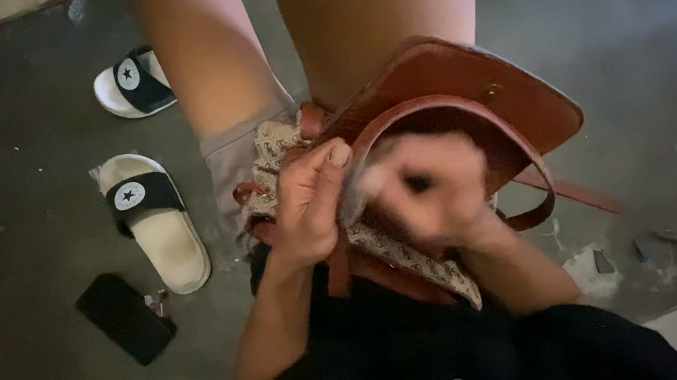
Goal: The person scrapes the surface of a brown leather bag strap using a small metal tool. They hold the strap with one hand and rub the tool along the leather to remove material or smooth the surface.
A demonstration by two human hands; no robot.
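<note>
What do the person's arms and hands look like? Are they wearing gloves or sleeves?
No gloves and no long sleeves: both forearms are bare. The left hand shows short, plain nails. The right hand is blurred, so its details are unclear. No rings or watch can be seen.

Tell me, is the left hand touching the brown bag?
Touching: the head view shows the left hand with fingers curled over the brown bag edge.

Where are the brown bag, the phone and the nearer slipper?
Brown bag (509, 93), head view, on its leather flap.
Phone (124, 318), head view, middle of its dark face.
Nearer slipper (171, 242), head view, on its white footbed.
</note>
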